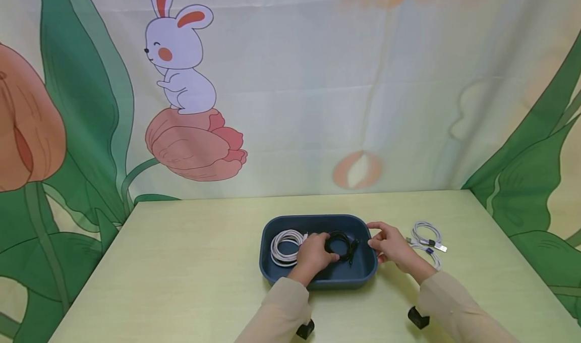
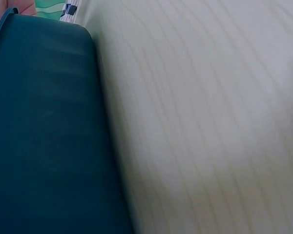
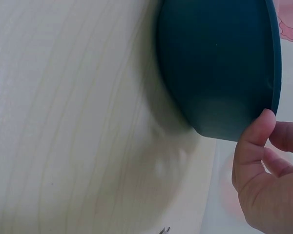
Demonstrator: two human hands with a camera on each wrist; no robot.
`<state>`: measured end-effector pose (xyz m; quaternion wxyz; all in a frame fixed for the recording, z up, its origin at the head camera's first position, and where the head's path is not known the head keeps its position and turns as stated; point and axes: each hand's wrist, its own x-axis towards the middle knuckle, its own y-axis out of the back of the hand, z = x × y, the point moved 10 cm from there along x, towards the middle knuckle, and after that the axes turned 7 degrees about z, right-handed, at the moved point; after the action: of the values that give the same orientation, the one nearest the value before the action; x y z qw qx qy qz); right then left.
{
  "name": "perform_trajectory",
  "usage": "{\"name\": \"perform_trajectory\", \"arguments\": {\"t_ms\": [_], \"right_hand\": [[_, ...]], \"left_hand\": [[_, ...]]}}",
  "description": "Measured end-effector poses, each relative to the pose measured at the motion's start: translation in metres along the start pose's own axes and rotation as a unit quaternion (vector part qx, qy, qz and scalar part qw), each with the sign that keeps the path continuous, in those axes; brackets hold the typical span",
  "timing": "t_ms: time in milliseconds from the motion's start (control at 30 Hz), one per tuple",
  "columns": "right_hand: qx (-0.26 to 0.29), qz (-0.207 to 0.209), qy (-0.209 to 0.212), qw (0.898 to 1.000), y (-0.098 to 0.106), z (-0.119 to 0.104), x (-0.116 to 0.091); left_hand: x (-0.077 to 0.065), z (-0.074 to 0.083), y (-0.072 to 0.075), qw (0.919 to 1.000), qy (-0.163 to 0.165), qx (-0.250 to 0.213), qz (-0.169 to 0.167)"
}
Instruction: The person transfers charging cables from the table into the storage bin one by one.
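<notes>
Tray (image 1: 336,284) sits on the counter (image 1: 181,267), with white cable coil (image 1: 276,252) at left and black cable coil (image 1: 349,247) at right, presumably separated against tangling. My left hand (image 1: 313,254) touches the black cable coil; I cannot tell whether that grip pinches it. My right hand (image 1: 394,247) pinches the tray's right rim, likely steadying it.

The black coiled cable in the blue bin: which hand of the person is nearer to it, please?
Left. The left hand is inside the blue bin, at the left side of the black cable; the right hand is farther, at the bin's right rim.
</notes>
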<state>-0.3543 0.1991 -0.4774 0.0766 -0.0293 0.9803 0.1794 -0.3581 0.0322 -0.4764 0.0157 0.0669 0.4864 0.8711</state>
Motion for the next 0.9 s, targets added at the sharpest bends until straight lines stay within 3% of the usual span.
{"name": "perform_trajectory", "arguments": {"t_ms": [533,900], "right_hand": [[0.002,-0.001,0.002,1.000,-0.001,-0.004,-0.002],[0.002,-0.002,0.000,1.000,-0.001,-0.002,-0.001]], "left_hand": [[-0.002,-0.002,0.016,0.9999,-0.009,-0.006,0.012],[-0.003,-0.006,0.022,0.9996,-0.006,-0.027,0.002]]}}
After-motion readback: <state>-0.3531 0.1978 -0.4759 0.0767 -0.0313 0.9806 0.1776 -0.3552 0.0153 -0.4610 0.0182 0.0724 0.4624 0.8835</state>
